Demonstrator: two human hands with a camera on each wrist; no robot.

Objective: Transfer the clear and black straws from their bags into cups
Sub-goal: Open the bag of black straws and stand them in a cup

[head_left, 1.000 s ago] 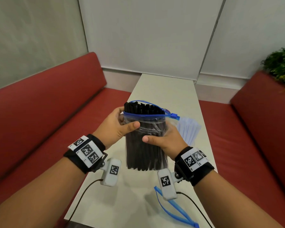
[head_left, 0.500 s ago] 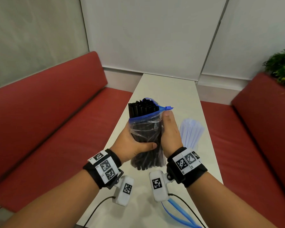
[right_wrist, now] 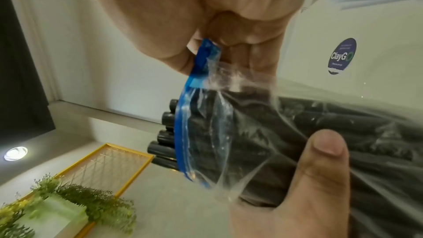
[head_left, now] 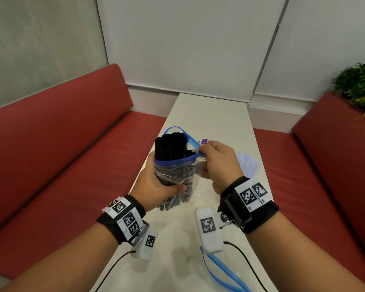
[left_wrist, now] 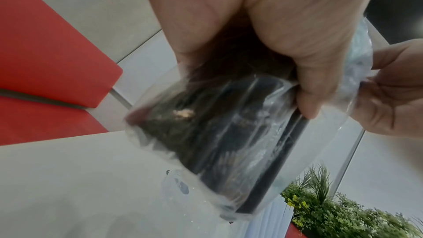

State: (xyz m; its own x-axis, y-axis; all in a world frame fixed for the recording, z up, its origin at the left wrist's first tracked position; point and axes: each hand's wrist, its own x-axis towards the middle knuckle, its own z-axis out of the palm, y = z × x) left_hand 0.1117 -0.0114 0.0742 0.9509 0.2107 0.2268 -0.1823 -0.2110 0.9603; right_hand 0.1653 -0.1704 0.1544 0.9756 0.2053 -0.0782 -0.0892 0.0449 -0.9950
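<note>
Nearest to the person, a blue strip lies on the table by the near edge, under the right wrist. Above it, the clear bag of black straws is held upright over the table. The left hand is wrapped around the middle of the bag and grips the bundle through the plastic. The right hand pinches the blue rim of the bag mouth between thumb and fingers.

The step in hand seems to be the peeling of the bag down from the straws. The rim should be pulled down and outward in small moves, while the bundle is kept squeezed, so that no straw slips out sideways.

Just beyond the right hand the clear straws lie on the table, near its right edge. The far half of the table offers free room. No cup can be seen.
</note>
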